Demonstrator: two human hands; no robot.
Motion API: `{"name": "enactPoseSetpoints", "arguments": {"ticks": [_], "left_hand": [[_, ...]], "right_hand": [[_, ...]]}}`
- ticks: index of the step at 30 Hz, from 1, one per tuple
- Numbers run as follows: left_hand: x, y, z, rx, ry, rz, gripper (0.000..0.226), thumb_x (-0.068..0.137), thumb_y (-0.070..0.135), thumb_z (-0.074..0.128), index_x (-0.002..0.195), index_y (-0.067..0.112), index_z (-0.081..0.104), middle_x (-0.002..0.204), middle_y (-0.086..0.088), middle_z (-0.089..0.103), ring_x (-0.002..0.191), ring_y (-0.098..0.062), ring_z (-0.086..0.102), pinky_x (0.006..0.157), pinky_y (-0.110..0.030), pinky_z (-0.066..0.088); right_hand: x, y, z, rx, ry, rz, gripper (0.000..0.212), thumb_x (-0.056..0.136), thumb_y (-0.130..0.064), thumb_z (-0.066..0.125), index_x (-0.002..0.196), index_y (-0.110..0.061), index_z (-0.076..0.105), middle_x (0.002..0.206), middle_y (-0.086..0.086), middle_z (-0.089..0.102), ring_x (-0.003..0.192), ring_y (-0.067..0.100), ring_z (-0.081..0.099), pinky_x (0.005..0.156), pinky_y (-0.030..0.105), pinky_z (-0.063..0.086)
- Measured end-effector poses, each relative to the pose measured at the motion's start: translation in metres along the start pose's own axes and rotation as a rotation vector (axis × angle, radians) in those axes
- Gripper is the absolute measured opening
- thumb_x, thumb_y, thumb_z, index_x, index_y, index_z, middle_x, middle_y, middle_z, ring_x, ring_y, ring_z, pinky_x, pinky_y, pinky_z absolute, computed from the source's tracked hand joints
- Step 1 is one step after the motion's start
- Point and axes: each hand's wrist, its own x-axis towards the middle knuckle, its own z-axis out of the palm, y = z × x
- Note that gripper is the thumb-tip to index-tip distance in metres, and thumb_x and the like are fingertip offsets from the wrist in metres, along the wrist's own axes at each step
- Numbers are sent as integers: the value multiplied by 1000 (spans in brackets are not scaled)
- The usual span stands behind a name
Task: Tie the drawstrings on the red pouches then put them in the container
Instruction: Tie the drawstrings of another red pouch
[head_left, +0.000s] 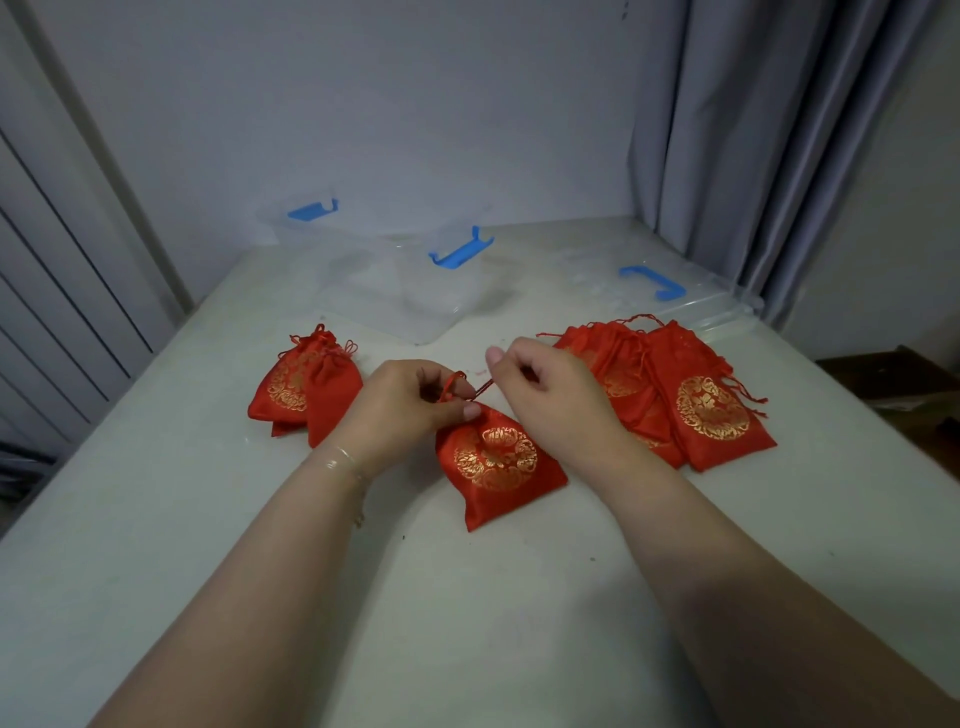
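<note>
A red pouch with a gold flower print lies on the white table in front of me. My left hand pinches its gathered neck and a loop of red drawstring. My right hand pinches the other end of the drawstring and holds it taut to the right. Two tied pouches lie to the left. A pile of flat pouches with loose strings lies to the right. The clear container with blue clasps stands behind, open.
The container's clear lid with a blue handle lies at the back right of the table. A grey curtain hangs behind it. A white wall closes the far side, and the table's right edge drops off beyond the pile.
</note>
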Motion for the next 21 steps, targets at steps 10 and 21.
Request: {"name": "enactPoseSetpoints", "arguments": {"ticks": [10, 21], "left_hand": [[0, 0, -3, 71, 189, 123, 9, 77, 14, 73, 82, 21, 71, 79, 0, 72, 77, -15, 67, 76, -38, 56], [0, 2, -2, 11, 168, 168, 15, 79, 5, 69, 93, 12, 72, 85, -3, 73, 81, -16, 68, 76, -28, 56]], "right_hand": [[-7, -6, 7, 174, -127, -155, 30, 89, -37, 58, 66, -18, 52, 49, -12, 40, 48, 5, 36, 51, 22, 30], [-10, -11, 13, 264, -256, -147, 21, 87, -37, 59, 68, -31, 56, 63, -8, 53, 62, 4, 47, 62, 34, 43]]}}
